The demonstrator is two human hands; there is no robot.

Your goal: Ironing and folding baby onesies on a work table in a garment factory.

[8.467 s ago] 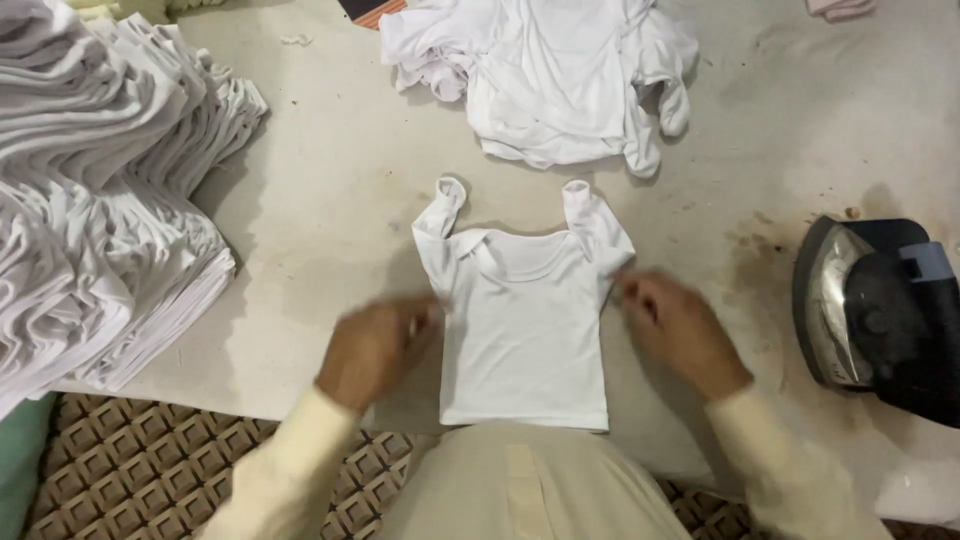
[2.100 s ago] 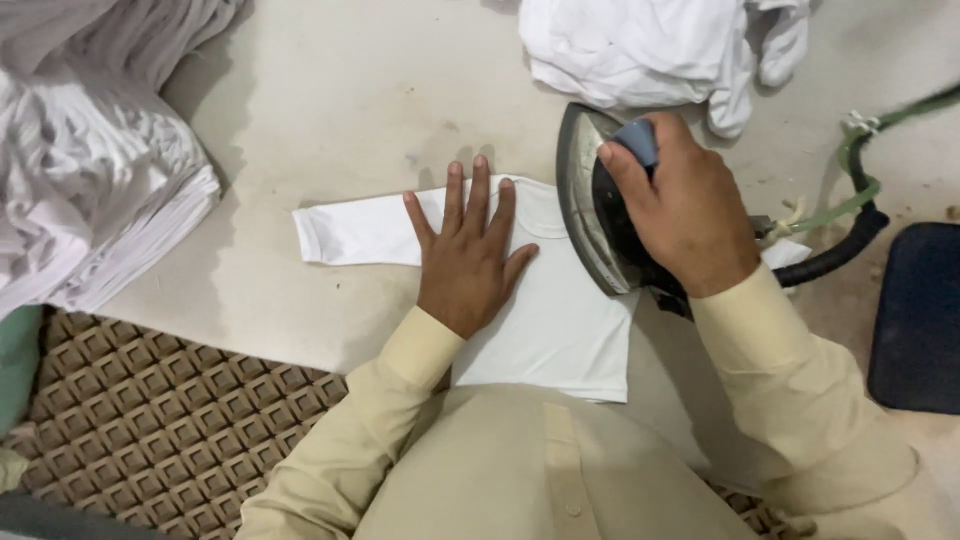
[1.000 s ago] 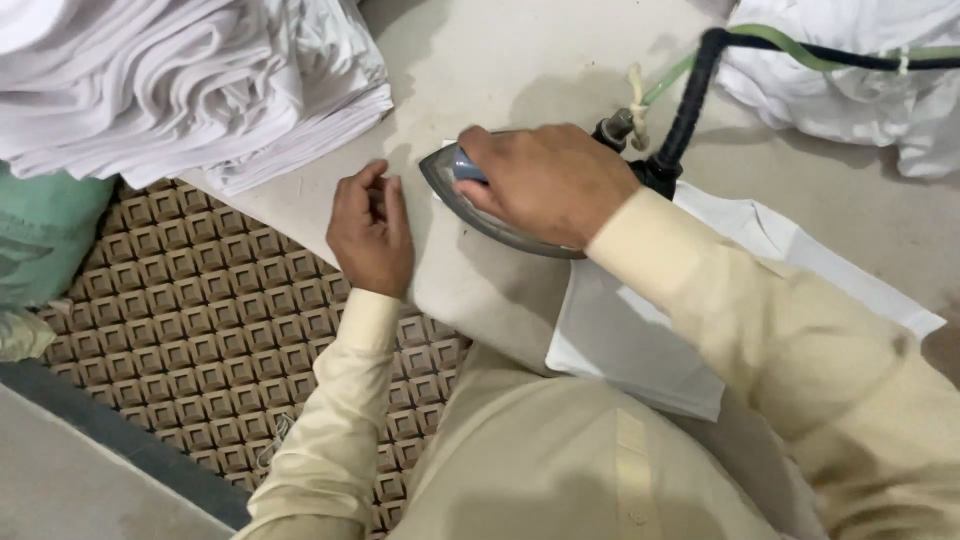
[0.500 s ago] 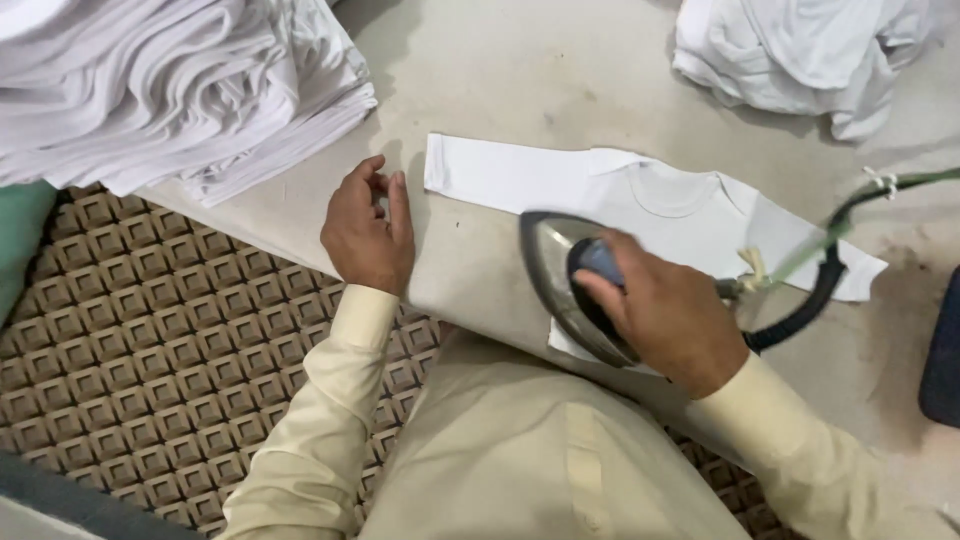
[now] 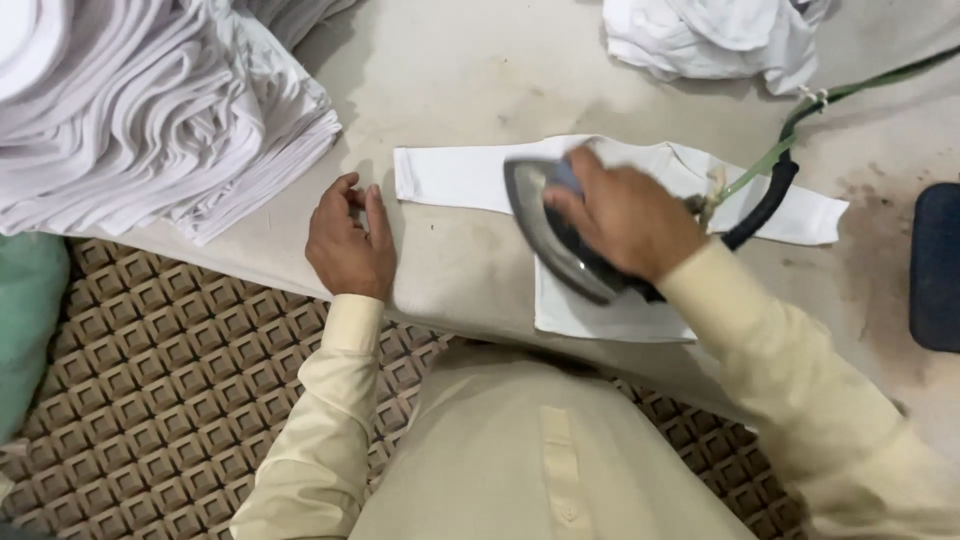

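- Head view: the right hand [image 5: 625, 215] sits at centre frame, its grip clamped on the handle of a dark electric iron with a grey metal soleplate [image 5: 555, 235]. The iron is blurred with motion.
- The iron rests on a small white long-sleeved cotton garment [image 5: 460, 180], laid flat on the pale cloth-covered desk [image 5: 470, 70], its sleeves stretched out to left and right of centre.
- Half a second ago the iron lay lower and further right, on the garment's body; it now sits further left, up near where the left-of-frame sleeve joins the body.
- A black and green power cord [image 5: 775, 175] runs from the iron's back up to the upper right edge of the frame, crossing the right-of-frame sleeve.
- The left hand [image 5: 348, 245] rests on the desk's near edge at centre left, fingers loosely curled and holding nothing, just beside the sleeve end but apart from it. It lies much where it did half a second ago.
- A tall stack of folded white garments [image 5: 150, 110] fills the upper left.
- A loose heap of crumpled white garments [image 5: 715, 35] lies at the upper right.
- A dark blue flat pad [image 5: 935, 265] shows at the right edge.
- A brown mat patterned with squares [image 5: 170, 390] covers the floor at lower left.
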